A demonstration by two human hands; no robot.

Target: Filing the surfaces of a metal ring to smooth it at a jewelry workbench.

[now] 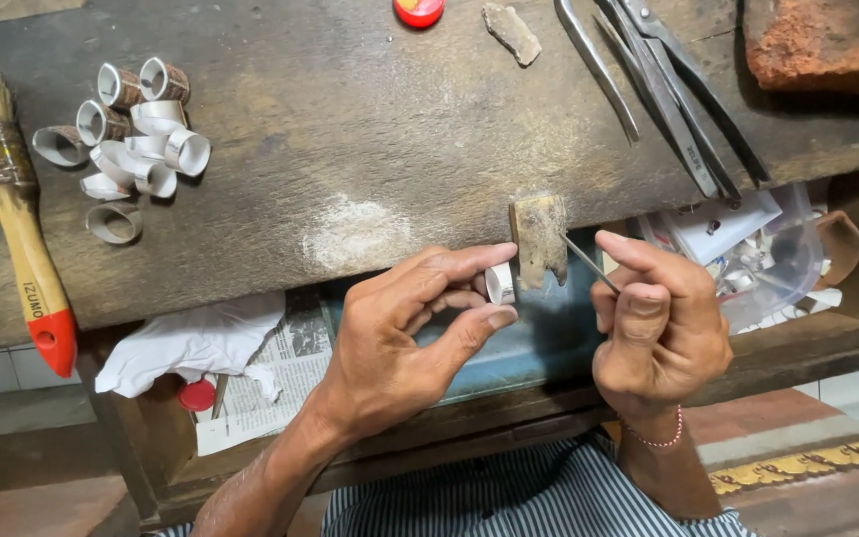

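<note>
The left hand (395, 333) pinches a small silver ring (500, 282) against the wooden peg (539, 239) at the bench (350, 129) edge; the right hand (653, 323), fingers closed, grips a thin file (589, 263). At ten o'clock lie loose rings (136, 134) and a brush (12, 199), at one o'clock tongs (668, 89), well apart

We see a jeweller's workshop: a worn wooden workbench (350, 149) with a bench peg (539, 239) at its front edge, metal ring bands (136, 129) and tongs (668, 89) on top.
</note>
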